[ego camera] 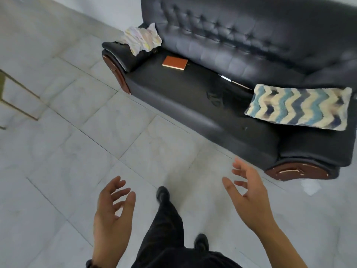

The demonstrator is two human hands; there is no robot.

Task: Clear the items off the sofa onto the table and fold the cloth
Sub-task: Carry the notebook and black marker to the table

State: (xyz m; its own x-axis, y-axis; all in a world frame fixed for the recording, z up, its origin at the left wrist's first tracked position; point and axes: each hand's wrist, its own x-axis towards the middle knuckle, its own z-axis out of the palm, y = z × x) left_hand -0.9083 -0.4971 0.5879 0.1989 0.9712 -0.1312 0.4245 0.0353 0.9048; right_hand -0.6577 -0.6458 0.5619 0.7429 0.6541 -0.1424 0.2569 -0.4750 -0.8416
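Hovering over the pale tiled floor point(77, 151), the left hand point(113, 215) and right hand point(249, 200) hold nothing, fingers spread and loosely bent. Ahead, the black sofa point(251, 45) carries a crumpled cloth point(142, 38) on its armrest, and an orange notebook point(174, 62), a pen point(225, 77) and a zigzag cushion point(299, 107) on the seat.

Open tiled floor point(135, 142) runs up to the sofa's point(193, 117) front edge. The front-left part of the seat lies free. Toward the back-left corner sits an orange book point(175, 63), with a pen point(225, 77) along the back edge. A zigzag mat point(299, 107) covers the right end, and a crumpled cloth point(142, 38) caps the left armrest.
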